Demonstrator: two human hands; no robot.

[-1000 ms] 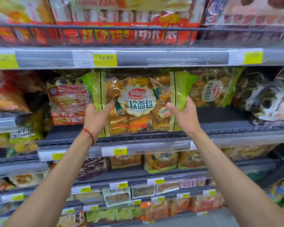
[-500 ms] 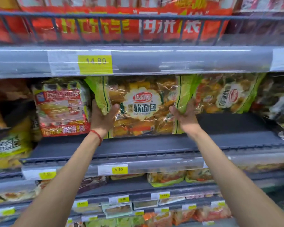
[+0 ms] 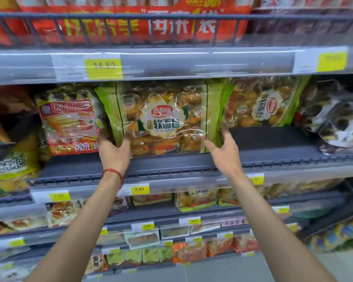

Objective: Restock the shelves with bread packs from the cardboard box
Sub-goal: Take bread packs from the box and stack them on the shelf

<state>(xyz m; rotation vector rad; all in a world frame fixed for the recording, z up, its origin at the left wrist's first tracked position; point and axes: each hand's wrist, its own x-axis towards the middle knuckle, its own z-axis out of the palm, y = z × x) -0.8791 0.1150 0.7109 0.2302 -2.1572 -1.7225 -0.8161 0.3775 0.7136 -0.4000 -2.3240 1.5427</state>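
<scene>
A green-edged clear bread pack [image 3: 163, 121] stands upright on the grey middle shelf [image 3: 192, 161], under the 14.80 price tag. My left hand [image 3: 114, 151] is at the pack's lower left corner, thumb across the front and fingers behind the edge. My right hand [image 3: 224, 149] is at the lower right corner with fingers spread, thumb and fingertips just touching the green edge. A second pack of the same kind [image 3: 263, 104] lies turned sideways directly to the right. The cardboard box is out of view.
A red-labelled bread pack [image 3: 69, 125] stands close on the left. Bare shelf floor [image 3: 273, 139] lies in front of the sideways pack. Dark-wrapped packs [image 3: 338, 123] fill the far right. A wire rail [image 3: 171, 17] fronts the shelf above. Lower shelves hold several packs.
The pack has moved further back and now rests on the shelf. Both hands slid down to its lower corners, and my right hand has opened off the edge.
</scene>
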